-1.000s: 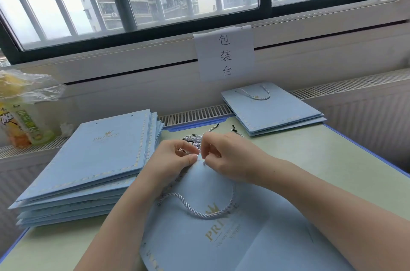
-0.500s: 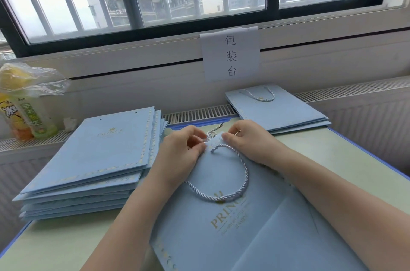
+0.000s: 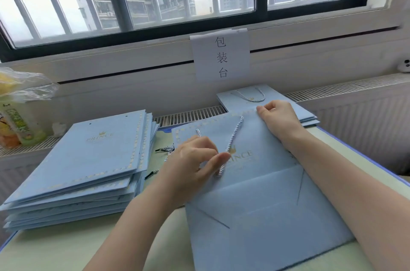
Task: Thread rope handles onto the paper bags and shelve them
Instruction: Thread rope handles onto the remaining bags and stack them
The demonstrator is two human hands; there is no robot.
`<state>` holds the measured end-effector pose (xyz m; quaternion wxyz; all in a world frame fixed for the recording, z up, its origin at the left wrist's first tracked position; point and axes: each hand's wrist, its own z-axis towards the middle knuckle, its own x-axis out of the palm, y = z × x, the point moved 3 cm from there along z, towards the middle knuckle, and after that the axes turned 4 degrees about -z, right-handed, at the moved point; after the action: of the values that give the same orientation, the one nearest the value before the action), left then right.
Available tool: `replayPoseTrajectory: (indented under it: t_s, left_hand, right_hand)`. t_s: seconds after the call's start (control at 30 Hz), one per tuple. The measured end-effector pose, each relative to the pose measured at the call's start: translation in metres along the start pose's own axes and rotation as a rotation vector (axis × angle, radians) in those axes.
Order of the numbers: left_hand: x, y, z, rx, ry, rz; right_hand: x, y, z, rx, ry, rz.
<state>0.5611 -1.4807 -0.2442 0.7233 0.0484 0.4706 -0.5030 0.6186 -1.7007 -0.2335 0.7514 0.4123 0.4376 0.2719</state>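
A flat light-blue paper bag (image 3: 261,208) with a gold crown logo lies on the table before me. A pale twisted rope handle (image 3: 233,137) is threaded through its top edge and lies on its face. My left hand (image 3: 190,168) pinches the lower loop of this rope over the logo. My right hand (image 3: 277,117) grips the bag's top right edge. Loose rope handles (image 3: 165,150) with black tips lie just left of the bag.
A tall stack of flat blue bags without handles (image 3: 88,166) sits at the left. A small stack of bags with rope handles (image 3: 248,97) lies at the back right on the radiator ledge. A bagged drink bottle (image 3: 17,115) stands far left. A paper sign (image 3: 221,55) hangs on the wall.
The bag has slid up and right. My left hand moved down from the top edge to the rope loop. My right hand shifted right along the top edge.
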Motion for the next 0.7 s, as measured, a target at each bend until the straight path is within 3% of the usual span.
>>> replayPoseTrajectory:
  t_s: [0.13,0.27,0.4,0.5,0.6,0.7]
  left_hand:
    - [0.000,0.000,0.000,-0.022,-0.014,0.045]
    - [-0.004,0.003,0.001,-0.043,-0.049,0.041]
    - [-0.012,0.009,0.000,-0.120,-0.258,0.067]
    - [-0.023,0.021,-0.001,-0.366,-0.390,0.074]
    - [-0.027,0.031,-0.003,-0.730,-0.280,-0.310]
    - [-0.025,0.034,-0.006,-0.817,-0.273,-0.512]
  right_hand:
    - [-0.011,-0.007,0.009,0.081,-0.073,0.204]
    - [-0.002,-0.012,0.010,0.110,-0.028,0.241]
    - [-0.001,-0.012,0.010,0.140,-0.043,0.328]
    - [-0.005,-0.013,0.012,0.213,-0.068,0.485]
    - [-0.007,-0.019,0.012,0.352,-0.074,0.605]
    - [-0.006,-0.010,0.003,0.434,0.176,0.896]
